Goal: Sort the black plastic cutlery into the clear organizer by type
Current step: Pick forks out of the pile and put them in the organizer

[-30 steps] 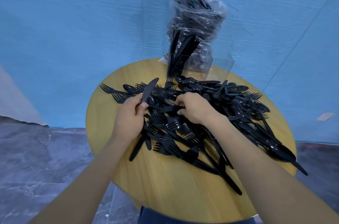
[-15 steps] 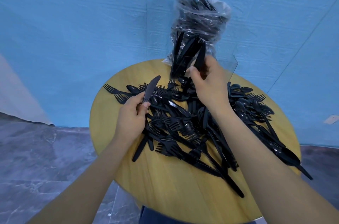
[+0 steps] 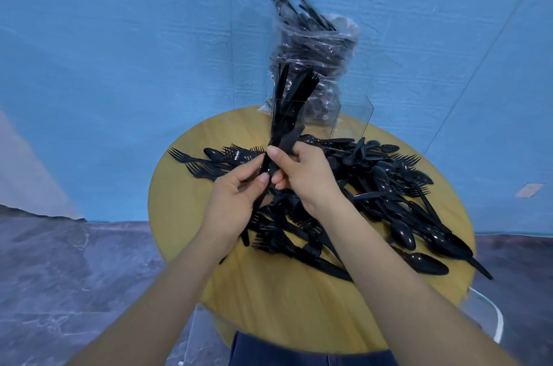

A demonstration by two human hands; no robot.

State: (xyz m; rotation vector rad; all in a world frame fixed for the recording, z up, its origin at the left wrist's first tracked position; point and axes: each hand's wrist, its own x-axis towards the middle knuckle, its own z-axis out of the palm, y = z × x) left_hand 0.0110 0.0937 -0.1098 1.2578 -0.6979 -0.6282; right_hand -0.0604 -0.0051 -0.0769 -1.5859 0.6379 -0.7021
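A heap of black plastic forks, spoons and knives covers the round wooden table. The clear organizer stands at the table's far edge, with black knives upright in its left compartment. My left hand and my right hand meet above the heap. Both pinch the same black knife, which points up towards the organizer.
A clear plastic bag full of black cutlery stands behind the organizer against the blue backdrop. Grey marbled floor lies around the table. A white chair frame shows at the lower right.
My right hand came back from the organizer, having left its knife there, and now takes hold of the knife held by my left hand. My left hand shifted right.
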